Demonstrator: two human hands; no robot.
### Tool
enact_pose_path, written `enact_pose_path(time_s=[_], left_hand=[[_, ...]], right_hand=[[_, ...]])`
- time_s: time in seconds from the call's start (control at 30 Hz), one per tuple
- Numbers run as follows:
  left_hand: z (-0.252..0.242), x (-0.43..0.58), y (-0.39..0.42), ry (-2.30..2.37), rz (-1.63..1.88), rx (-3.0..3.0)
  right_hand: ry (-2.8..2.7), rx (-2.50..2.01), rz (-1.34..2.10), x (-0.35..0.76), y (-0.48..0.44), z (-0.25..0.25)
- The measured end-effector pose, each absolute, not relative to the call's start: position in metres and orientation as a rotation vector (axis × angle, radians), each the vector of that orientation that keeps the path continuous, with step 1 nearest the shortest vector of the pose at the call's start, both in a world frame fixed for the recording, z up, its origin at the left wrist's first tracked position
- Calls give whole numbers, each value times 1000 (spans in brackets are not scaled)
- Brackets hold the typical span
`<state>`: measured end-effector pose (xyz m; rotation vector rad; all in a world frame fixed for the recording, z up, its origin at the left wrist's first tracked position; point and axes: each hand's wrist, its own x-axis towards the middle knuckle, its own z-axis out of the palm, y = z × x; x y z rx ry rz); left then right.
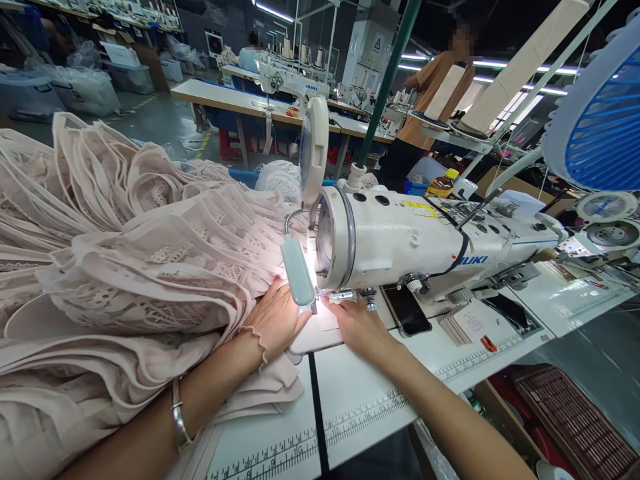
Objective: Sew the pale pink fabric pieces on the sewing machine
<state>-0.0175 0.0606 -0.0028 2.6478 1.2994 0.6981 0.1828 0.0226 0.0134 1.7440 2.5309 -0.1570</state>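
A white sewing machine [395, 233] runs across the middle, with its lit needle area under a grey-green lamp or guard [299, 270]. My left hand [280, 313] lies flat at the left of the needle area, thumb apart, touching beige lace fabric [165, 260]. Part of its fingers is hidden behind the guard. My right hand [357, 323] reaches in from the right, its fingers drawn together at the presser foot. What they grip, if anything, is too small and overlit to make out. Beige lace garment pieces are heaped over my left forearm and the table's left side.
A phone [407, 310], a stack of cards [467, 323] and a small orange tool [489, 343] lie right of my right hand. Ruler markings [370, 413] line the table's front edge. A blue fan [600, 113] and thread cones [525, 67] stand at right. A person [440, 87] is behind.
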Motion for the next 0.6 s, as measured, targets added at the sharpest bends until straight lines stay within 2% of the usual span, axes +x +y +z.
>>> enact_pose_path(time_s=[0.6], left_hand=[[11,-17,58,1447,445,2639]], right_hand=[[2490,1789,-197,180,24,8]])
